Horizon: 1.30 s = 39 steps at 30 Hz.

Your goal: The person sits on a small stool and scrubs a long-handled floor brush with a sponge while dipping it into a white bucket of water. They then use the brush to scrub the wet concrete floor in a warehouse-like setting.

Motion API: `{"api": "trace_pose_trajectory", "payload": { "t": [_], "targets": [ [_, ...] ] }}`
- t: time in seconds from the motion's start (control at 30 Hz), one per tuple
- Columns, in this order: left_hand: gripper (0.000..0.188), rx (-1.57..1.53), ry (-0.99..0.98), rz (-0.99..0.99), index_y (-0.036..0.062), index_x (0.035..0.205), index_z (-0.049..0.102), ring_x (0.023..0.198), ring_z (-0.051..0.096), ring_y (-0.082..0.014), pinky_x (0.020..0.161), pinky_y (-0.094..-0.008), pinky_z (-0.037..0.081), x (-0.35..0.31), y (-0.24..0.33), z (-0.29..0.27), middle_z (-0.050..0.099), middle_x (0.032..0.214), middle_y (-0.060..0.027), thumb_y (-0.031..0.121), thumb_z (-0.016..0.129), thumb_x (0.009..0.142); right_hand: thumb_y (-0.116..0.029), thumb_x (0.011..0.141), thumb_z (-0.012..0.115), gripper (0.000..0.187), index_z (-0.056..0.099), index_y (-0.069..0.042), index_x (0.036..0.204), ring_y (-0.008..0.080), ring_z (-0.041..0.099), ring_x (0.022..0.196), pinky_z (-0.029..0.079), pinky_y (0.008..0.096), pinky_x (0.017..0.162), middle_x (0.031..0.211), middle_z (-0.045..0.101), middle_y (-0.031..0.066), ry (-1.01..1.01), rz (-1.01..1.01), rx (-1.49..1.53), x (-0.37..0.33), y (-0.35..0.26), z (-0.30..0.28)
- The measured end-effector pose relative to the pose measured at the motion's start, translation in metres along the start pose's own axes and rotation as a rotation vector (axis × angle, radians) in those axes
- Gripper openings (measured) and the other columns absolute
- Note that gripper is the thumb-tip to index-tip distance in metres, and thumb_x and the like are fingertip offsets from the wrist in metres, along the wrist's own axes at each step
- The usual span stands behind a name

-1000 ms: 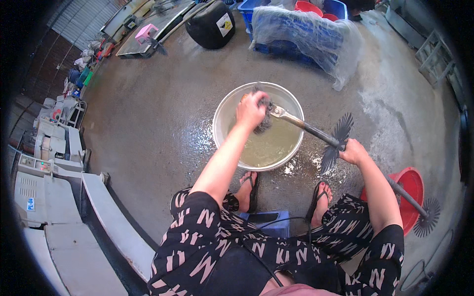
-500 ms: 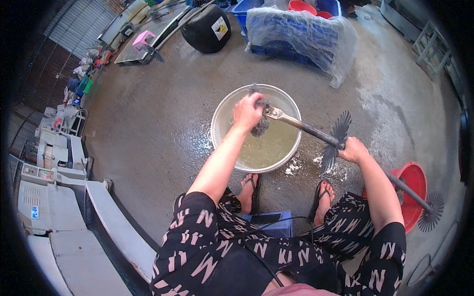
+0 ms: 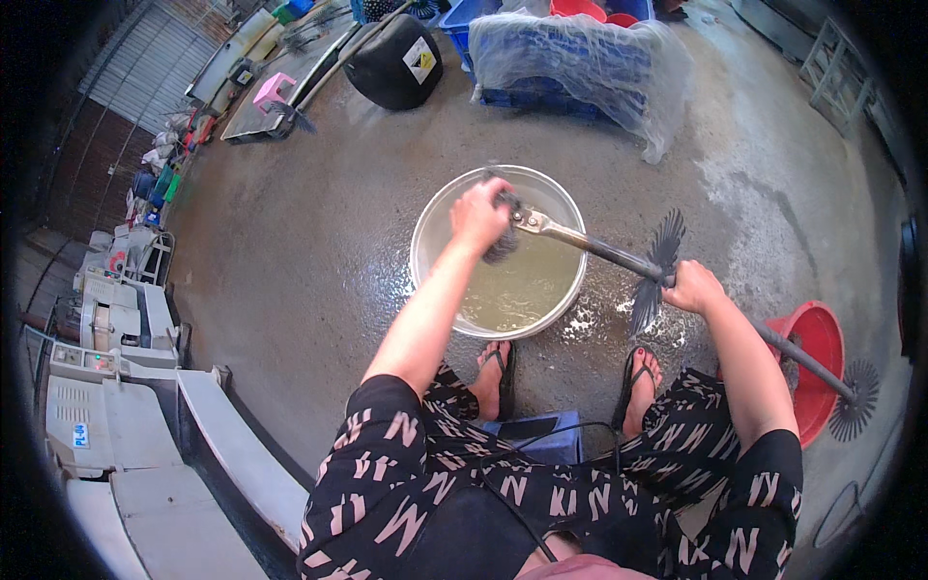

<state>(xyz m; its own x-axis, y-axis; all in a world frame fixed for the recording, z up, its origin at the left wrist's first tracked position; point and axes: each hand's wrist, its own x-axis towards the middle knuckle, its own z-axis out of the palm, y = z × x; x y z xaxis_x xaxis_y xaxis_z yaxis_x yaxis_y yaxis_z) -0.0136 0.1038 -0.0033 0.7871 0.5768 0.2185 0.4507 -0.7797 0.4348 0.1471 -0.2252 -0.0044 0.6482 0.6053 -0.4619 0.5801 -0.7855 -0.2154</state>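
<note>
Above a round pale bucket (image 3: pixel 416 253) of cloudy water (image 3: pixel 522 290), my left hand (image 3: pixel 478 215) is closed on a dark grey scouring pad (image 3: pixel 501 247). That pad presses against the bolted upper end of a long metal shaft (image 3: pixel 607 251); motion blurs this spot, and the shaft's tip is partly hidden. My right hand (image 3: pixel 693 287) wraps round the shaft just below a disc of thin dark blades (image 3: pixel 667 253). From there the shaft slants down under my right forearm. A second bladed disc (image 3: pixel 854 400) sits at its lower end, over a red bucket (image 3: pixel 817 333).
A small blue stool (image 3: pixel 541 437) is beneath me. White machines (image 3: pixel 116 416) line the left. Ahead stand a black drum (image 3: pixel 394 60), a pink stool (image 3: pixel 275 90) and a blue crate (image 3: pixel 570 82) draped with netting. The concrete floor is wet around the pale bucket.
My left hand and the scouring pad have shifted slightly up and left at the shaft's end. My right hand keeps its hold. The whole view has turned a little.
</note>
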Motion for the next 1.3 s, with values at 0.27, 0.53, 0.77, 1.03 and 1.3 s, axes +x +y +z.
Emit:
{"api": "trace_pose_trajectory", "payload": {
  "t": [0.27,0.53,0.77,1.03,1.3],
  "targets": [
    [0.022,0.031,0.012,-0.033,0.0222,0.095,0.066,0.095,0.063,-0.0303,0.080,-0.0417,0.051,0.002,0.002,-0.003,0.067,0.097,-0.0088,0.016,0.063,0.074,-0.042,0.063,0.066,0.049,0.068,0.002,0.086,0.0369,0.064,0.088,0.051,0.0440,0.079,0.089,0.066,0.0244,0.000,0.027,0.013,-0.008,-0.007,-0.006],
    [0.023,0.008,0.041,0.035,0.0204,0.095,0.066,0.092,0.063,-0.0317,0.079,-0.0406,0.050,0.007,-0.016,0.004,0.068,0.092,-0.0101,0.018,0.065,0.072,-0.042,0.064,0.066,0.049,0.068,0.002,0.085,0.0368,0.065,0.086,0.051,0.0447,0.078,0.088,0.066,0.0247,0.004,0.035,0.024,-0.009,-0.010,-0.006],
    [0.024,0.035,0.252,-0.171,0.0176,0.096,0.065,0.090,0.063,-0.0319,0.074,-0.0410,0.050,-0.020,-0.057,-0.001,0.067,0.092,-0.0104,0.011,0.061,0.073,-0.040,0.061,0.068,0.047,0.068,0.001,0.085,0.0378,0.064,0.085,0.051,0.0446,0.078,0.087,0.065,0.0246,-0.017,-0.005,0.061,0.000,0.019,0.001],
    [0.026,-0.210,0.201,0.055,0.0173,0.094,0.064,0.088,0.063,-0.0312,0.077,-0.0394,0.050,-0.021,0.000,0.024,0.065,0.090,-0.0118,0.005,0.061,0.071,-0.030,0.061,0.067,0.040,0.065,0.004,0.082,0.0387,0.063,0.089,0.051,0.0444,0.079,0.090,0.065,0.0251,-0.008,0.011,0.048,0.002,0.023,0.009],
    [0.026,-0.116,0.306,0.037,0.0203,0.093,0.063,0.086,0.062,-0.0350,0.073,-0.0450,0.049,-0.012,-0.029,0.015,0.063,0.088,-0.0131,0.010,0.065,0.070,-0.031,0.061,0.067,0.041,0.066,0.005,0.082,0.0389,0.064,0.086,0.051,0.0437,0.078,0.088,0.065,0.0255,0.009,0.025,0.059,0.002,0.019,0.002]
  ]
}}
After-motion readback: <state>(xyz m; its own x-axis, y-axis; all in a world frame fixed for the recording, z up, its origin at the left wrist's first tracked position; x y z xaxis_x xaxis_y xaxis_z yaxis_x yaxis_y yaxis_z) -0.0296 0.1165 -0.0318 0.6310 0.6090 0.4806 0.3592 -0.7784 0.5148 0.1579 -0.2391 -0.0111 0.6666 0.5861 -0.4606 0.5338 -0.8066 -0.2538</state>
